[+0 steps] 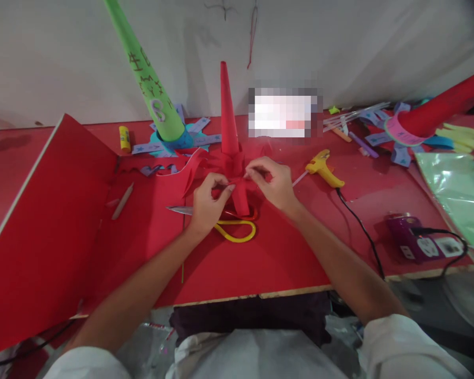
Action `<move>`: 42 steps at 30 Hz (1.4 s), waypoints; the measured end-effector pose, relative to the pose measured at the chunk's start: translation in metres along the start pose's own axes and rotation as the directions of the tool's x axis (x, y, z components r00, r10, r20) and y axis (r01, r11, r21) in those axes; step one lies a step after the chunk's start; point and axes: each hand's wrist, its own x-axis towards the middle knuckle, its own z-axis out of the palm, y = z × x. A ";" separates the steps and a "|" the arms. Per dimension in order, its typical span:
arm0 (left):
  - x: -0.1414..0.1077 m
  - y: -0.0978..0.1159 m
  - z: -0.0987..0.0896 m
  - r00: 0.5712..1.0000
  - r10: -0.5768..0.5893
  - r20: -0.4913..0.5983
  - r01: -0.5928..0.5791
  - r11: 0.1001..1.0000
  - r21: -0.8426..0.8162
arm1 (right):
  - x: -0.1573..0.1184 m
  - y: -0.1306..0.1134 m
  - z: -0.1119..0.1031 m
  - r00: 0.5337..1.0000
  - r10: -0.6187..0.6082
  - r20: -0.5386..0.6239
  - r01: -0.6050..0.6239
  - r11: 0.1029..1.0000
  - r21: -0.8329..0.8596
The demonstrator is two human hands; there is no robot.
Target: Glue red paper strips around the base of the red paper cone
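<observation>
A tall red paper cone (pixel 229 121) stands upright on the red table, with red paper strips spreading from its base. My left hand (pixel 211 202) pinches the edge of a red strip (pixel 240 197) in front of the cone. At the right side of the base, my right hand (pixel 274 184) has its thumb and index finger pressed together; whatever lies between them is too small to tell. Below my left hand lie scissors (pixel 237 239) with a yellow and red handle, their blade pointing left. A curved red paper piece (pixel 187 171) rests left of the cone.
A green cone (pixel 152 84) leans at the back left near a glue stick (pixel 124 139). Right of my hands lies a yellow glue gun (pixel 324 167), its cord running toward a purple power box (pixel 413 239). Another red cone (pixel 438 113) is at the right; a red board (pixel 51 231) rises at the left.
</observation>
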 end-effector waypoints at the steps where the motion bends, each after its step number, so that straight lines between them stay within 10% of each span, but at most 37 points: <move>1: 0.000 0.000 0.000 1.000 -0.001 -0.003 0.001 1.000 0.000 | 0.001 0.005 -0.001 1.000 0.000 -0.024 -0.002 0.996 -0.088; 8: -0.001 0.004 -0.001 1.000 0.006 0.029 -0.007 1.000 0.023 | 0.000 0.025 -0.001 0.949 -0.014 0.315 0.175 0.854 -0.490; 12: -0.002 0.003 -0.002 1.000 -0.004 0.026 0.003 1.000 0.028 | -0.002 0.028 -0.001 0.960 0.047 0.277 0.121 0.820 -0.559; 19: 0.007 0.002 -0.005 0.976 -0.055 0.209 0.085 0.987 -0.140 | -0.006 0.021 -0.011 0.972 -0.218 -0.089 0.182 0.936 -0.303; 25: 0.013 -0.001 -0.007 0.967 -0.104 0.232 0.174 0.937 -0.304 | -0.018 0.010 -0.002 0.894 -0.442 0.066 0.446 0.872 -0.202; 42: 0.012 -0.008 -0.008 0.960 -0.265 0.086 0.277 0.870 -0.408 | -0.025 -0.003 0.018 0.838 -0.490 0.240 0.522 0.848 -0.090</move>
